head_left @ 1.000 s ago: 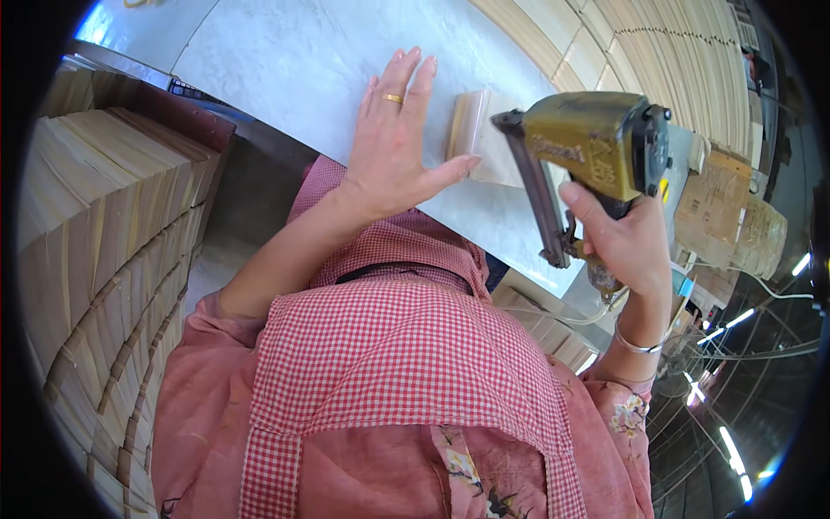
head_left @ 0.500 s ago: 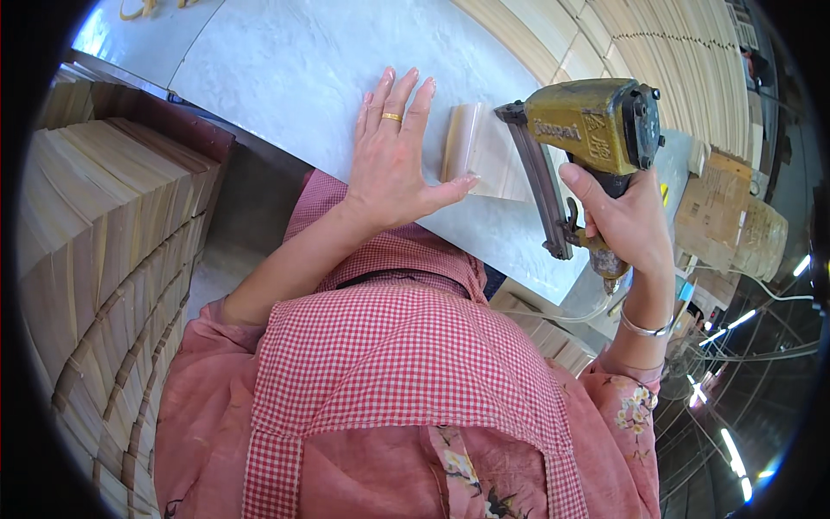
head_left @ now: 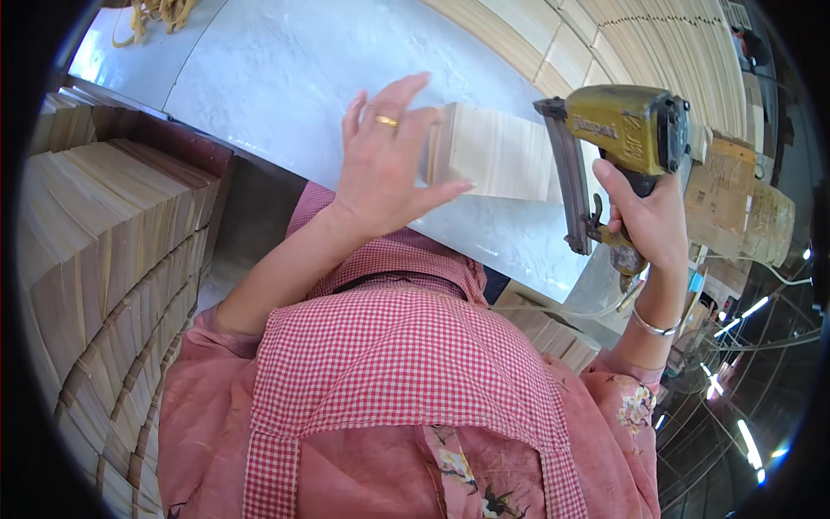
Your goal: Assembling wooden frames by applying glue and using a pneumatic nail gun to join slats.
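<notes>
On the pale marbled tabletop [head_left: 285, 78] lies a block-like wooden piece [head_left: 501, 151] with streaky grain. My left hand [head_left: 389, 164] is at its left end, fingers bent and thumb stretched along its near side. Whether the fingertips touch the wood I cannot tell. A gold ring shows on that hand. My right hand [head_left: 648, 212] is wrapped round the grip of a yellow and black pneumatic stapler [head_left: 618, 130]. The tool's front is at the right end of the wooden piece, and its long dark magazine slants down toward me. Below its grip hangs the air fitting.
Tall stacks of thin wooden boards [head_left: 104, 216] stand at my left. More board stacks [head_left: 674, 60] line the far right. Beige bands [head_left: 160, 13] lie at the table's far left. A cardboard box [head_left: 718, 195] is at the right, and a pale air hose [head_left: 571, 313] runs below the stapler.
The stapler in my right hand has moved right, uncovering more of the wooden piece. My left hand's fingers, earlier stretched flat on the tabletop, are now bent and raised beside the wood.
</notes>
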`<state>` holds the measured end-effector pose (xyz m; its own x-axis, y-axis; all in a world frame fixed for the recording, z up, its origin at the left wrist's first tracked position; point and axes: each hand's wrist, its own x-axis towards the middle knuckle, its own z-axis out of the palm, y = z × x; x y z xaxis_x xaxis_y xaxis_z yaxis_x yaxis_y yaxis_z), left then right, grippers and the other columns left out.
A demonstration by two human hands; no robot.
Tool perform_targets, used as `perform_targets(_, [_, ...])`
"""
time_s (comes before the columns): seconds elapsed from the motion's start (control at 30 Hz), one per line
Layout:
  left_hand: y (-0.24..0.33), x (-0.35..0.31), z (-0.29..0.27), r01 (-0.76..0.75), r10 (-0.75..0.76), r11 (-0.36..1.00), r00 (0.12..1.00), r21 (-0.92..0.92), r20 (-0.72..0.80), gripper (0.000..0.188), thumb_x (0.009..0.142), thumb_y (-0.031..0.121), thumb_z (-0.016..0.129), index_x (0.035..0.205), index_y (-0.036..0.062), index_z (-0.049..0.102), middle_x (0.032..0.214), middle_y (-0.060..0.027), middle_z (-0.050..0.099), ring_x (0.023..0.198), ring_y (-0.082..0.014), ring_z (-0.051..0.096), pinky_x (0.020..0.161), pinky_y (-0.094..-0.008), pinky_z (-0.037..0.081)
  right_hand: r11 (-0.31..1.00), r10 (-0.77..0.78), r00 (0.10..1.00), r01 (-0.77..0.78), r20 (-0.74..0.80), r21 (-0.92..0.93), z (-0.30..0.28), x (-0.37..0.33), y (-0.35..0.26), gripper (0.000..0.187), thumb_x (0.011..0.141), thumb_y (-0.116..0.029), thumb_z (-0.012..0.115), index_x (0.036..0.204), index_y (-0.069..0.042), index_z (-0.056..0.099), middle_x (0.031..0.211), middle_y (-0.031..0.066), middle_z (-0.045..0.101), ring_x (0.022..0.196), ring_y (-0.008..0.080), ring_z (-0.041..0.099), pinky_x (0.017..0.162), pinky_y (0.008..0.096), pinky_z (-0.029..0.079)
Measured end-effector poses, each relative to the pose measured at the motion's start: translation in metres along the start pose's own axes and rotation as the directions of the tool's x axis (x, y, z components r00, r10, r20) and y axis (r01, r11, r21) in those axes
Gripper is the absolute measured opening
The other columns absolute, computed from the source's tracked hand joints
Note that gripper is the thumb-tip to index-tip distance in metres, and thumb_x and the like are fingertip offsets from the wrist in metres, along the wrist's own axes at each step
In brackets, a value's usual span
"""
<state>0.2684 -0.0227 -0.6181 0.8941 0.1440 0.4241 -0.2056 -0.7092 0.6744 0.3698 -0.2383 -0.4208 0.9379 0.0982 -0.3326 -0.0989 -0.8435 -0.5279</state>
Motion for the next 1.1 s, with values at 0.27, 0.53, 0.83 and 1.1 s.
perform_targets(0.27, [0.057, 0.053, 0.038, -0.274, 0.243, 0.96, 0.907, 0.046, 0.343, 0.059, 0.065, 0.035, 0.088, 0.109, 0.0046, 0.064, 0.142, -0.0188, 0.05, 0.131, -0.0343, 0.044, 0.117, -0.0583, 0.025, 0.998, 0.061, 0.997, -0.06, -0.043, 0.03, -0.018, -0.004, 0.041, 0.034, 0.088, -0.024, 0.08, 0.102, 0.005, 0.066, 0.06, 0.0033, 0.058, 0.043, 0.0101, 0.048, 0.04, 0.0239, 0.039])
perform_targets(0.53, [0.055, 0.064, 0.065, -0.282, 0.246, 0.958, 0.907, 0.058, 0.342, 0.046, 0.062, 0.028, 0.086, 0.098, 0.0049, 0.069, 0.125, -0.0193, 0.058, 0.113, -0.0317, 0.05, 0.107, -0.0534, 0.034, 0.994, 0.106, 0.994, -0.106, 0.02, 0.013, -0.019, 0.001, 0.051, 0.033, 0.089, -0.023, 0.08, 0.103, 0.004, 0.066, 0.058, 0.0025, 0.057, 0.043, 0.0097, 0.049, 0.04, 0.024, 0.04])
perform_targets(0.83, [0.058, 0.076, 0.061, -0.202, 0.14, 0.976, 0.858, 0.075, 0.494, 0.053, 0.056, 0.029, 0.085, 0.101, 0.0072, 0.067, 0.126, -0.0149, 0.057, 0.116, -0.0318, 0.049, 0.104, -0.0457, 0.035, 0.995, 0.1, 0.994, -0.101, 0.04, 0.007, -0.018, 0.009, 0.047, 0.036, 0.09, -0.024, 0.079, 0.107, 0.004, 0.065, 0.058, 0.0022, 0.058, 0.043, 0.0103, 0.049, 0.04, 0.0233, 0.039])
perform_targets(1.1, [0.058, 0.073, 0.06, -0.216, 0.157, 0.974, 0.864, 0.07, 0.479, 0.053, 0.056, 0.029, 0.084, 0.101, 0.0072, 0.067, 0.127, -0.015, 0.057, 0.116, -0.0317, 0.049, 0.105, -0.0453, 0.035, 0.988, 0.147, 0.978, -0.14, 0.147, -0.057, -0.035, 0.029, 0.043, 0.039, 0.089, -0.025, 0.079, 0.11, 0.005, 0.064, 0.059, 0.0029, 0.059, 0.043, 0.0106, 0.05, 0.04, 0.0231, 0.039])
